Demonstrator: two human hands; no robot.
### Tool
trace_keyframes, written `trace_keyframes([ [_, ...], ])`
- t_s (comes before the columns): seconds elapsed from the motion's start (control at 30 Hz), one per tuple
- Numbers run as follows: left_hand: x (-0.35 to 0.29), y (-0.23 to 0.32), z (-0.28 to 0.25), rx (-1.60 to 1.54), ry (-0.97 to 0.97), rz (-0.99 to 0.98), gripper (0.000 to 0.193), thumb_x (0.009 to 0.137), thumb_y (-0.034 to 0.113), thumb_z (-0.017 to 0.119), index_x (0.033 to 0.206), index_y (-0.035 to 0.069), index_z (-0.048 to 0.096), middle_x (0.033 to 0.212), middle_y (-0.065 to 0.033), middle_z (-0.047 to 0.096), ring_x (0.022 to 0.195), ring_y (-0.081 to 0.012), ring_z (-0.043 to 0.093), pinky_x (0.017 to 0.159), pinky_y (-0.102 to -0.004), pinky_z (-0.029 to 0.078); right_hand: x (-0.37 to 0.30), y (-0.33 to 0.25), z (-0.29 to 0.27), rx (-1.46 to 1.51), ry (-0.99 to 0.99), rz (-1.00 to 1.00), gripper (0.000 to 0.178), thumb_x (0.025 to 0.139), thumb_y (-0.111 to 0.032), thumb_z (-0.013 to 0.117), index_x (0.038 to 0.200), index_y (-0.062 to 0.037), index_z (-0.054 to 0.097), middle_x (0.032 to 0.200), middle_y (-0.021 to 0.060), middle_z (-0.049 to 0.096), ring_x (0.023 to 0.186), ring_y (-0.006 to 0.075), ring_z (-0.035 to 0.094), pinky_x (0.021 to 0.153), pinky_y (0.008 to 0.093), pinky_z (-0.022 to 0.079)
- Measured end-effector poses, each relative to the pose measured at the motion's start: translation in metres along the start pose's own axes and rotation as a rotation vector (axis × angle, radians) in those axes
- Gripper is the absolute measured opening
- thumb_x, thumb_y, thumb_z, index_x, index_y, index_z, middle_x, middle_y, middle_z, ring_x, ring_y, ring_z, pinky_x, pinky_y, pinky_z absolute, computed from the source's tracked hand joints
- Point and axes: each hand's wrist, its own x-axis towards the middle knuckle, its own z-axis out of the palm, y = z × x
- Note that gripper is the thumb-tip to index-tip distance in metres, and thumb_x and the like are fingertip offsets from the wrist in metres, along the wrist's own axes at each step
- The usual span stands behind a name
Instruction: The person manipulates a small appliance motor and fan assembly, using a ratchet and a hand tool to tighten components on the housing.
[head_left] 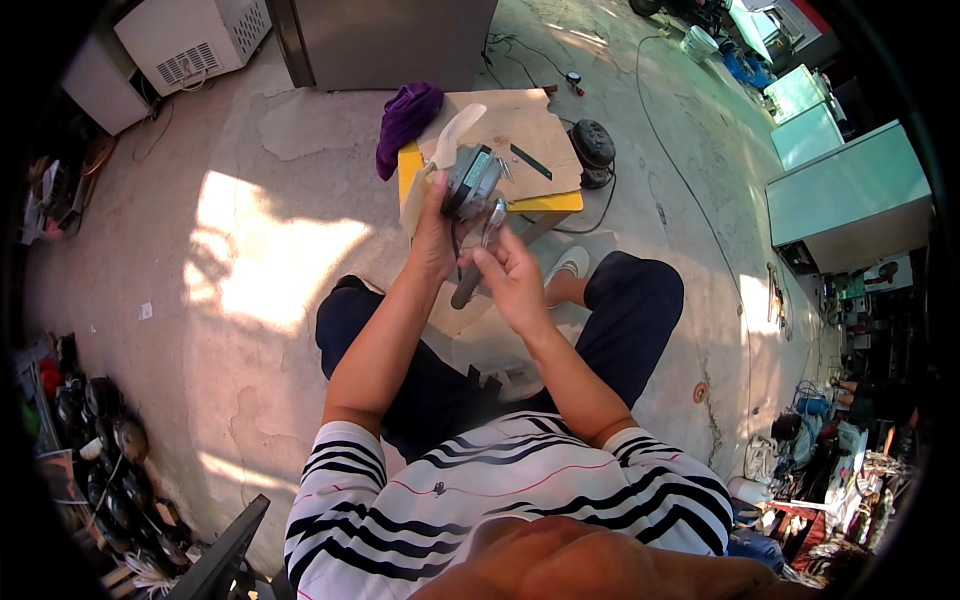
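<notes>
My left hand (434,232) is wrapped round a small fan motor (473,184), grey and black with a label on its side. Pale translucent fan blades (458,132) stick out from the motor, up and to the left. A dark cord hangs beneath it. Close against the motor's near side, the fingers of my right hand (515,277) are closed on a hand tool with a silver metal head (494,218) and a dark grip (466,288). Its exact kind is partly hidden by my fingers. Both hands are above the near edge of a low yellow stool (552,203).
Cardboard (500,108) covers the stool, with a dark flat strip (531,162) and small metal parts on it. A purple cloth (408,118) hangs over its left corner. A black rounded device (593,146) with a cord stands to the right. A grey cabinet (390,45) stands behind.
</notes>
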Motion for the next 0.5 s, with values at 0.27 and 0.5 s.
trace_keyframes([
  [0.27, -0.0016, 0.0006, -0.0006, 0.039, 0.018, -0.025, 0.061, 0.089, 0.05, 0.065, 0.129, 0.005, 0.051, 0.117, -0.0117, 0.062, 0.1, -0.0216, 0.065, 0.094, -0.0365, 0.055, 0.0013, 0.0025, -0.003, 0.021, -0.019, 0.019, 0.032, 0.101, -0.01, 0.055, 0.131, -0.0024, 0.047, 0.101, 0.0078, 0.066, 0.093, 0.0134, 0.066, 0.079, 0.0268, 0.055],
  [0.5, -0.0067, 0.0069, 0.008, 0.002, -0.017, 0.003, 0.061, 0.09, 0.052, 0.065, 0.127, 0.006, 0.051, 0.114, -0.0103, 0.061, 0.098, -0.0198, 0.065, 0.093, -0.0364, 0.056, 0.0018, 0.0005, -0.0018, 0.049, -0.006, 0.023, 0.033, 0.101, -0.009, 0.055, 0.132, -0.0024, 0.047, 0.101, 0.0078, 0.066, 0.093, 0.0135, 0.066, 0.079, 0.027, 0.056],
])
